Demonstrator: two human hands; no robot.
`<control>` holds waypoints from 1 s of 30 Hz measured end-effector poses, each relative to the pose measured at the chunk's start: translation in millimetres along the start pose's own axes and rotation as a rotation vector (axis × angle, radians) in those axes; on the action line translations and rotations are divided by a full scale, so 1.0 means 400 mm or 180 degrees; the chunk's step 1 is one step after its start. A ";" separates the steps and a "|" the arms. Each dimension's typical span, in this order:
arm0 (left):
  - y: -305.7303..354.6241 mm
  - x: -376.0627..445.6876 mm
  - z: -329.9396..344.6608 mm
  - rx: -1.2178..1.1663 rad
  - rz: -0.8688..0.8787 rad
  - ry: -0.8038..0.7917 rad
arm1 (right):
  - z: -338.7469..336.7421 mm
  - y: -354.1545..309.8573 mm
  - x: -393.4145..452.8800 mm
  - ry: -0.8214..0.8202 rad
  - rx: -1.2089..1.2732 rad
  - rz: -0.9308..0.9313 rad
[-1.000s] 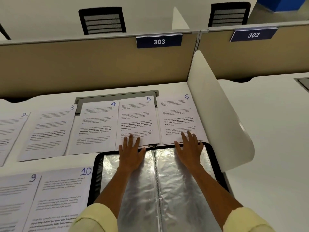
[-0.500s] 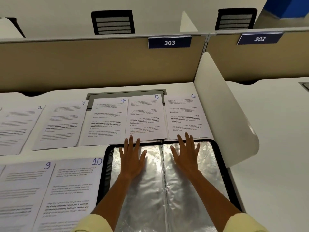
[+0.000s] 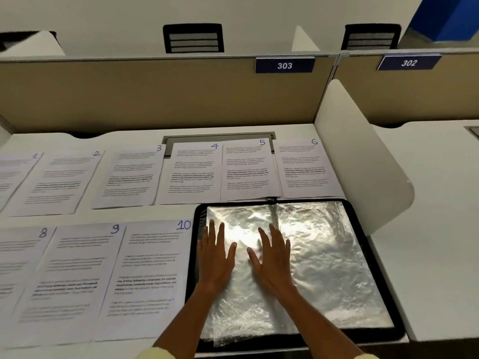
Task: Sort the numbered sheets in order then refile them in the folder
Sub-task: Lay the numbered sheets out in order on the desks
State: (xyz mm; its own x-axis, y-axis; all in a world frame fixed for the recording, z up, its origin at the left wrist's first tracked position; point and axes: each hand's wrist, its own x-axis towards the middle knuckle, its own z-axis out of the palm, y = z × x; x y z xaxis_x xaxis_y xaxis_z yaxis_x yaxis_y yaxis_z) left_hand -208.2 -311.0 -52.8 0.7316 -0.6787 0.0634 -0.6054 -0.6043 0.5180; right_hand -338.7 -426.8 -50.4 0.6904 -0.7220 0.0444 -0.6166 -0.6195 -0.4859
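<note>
Folder (image 3: 368, 224) lies open; left hand (image 3: 216, 257) and right hand (image 3: 272, 257) press flat, fingers spread, on its left sleeves (glossy, crinkled); refile sheet 1 (image 3: 15, 174) first.

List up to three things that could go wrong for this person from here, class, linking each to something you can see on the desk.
1. Sheet 5 overlaps sheet 4, so lifting one might drag the other out of line.
2. The folder's plastic sleeves look crinkled and glossy under the left hand and right hand; paper may snag or crease going in.
3. No sheet 7 is in view beside sheet 8, so it could be skipped.
</note>
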 end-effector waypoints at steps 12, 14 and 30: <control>-0.006 -0.163 0.006 -0.0244 -0.0041 -0.0028 | -0.013 -0.008 -0.215 -0.0220 -0.0021 0.0281; -0.001 -0.182 0.005 -0.0212 -0.0064 0.0004 | -0.020 0.006 -0.232 -0.0213 0.0070 0.0306; 0.058 -0.373 -0.037 -0.0299 -0.1049 0.0479 | -0.057 0.053 -0.341 -0.0572 0.0603 -0.0558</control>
State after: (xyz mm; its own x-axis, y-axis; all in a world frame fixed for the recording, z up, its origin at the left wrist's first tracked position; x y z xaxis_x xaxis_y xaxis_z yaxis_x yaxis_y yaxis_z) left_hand -326.6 -217.5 -37.5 0.9246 -0.3808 0.0013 -0.3033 -0.7345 0.6071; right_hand -454.5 -348.4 -46.7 0.8463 -0.5327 -0.0049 -0.4123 -0.6491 -0.6393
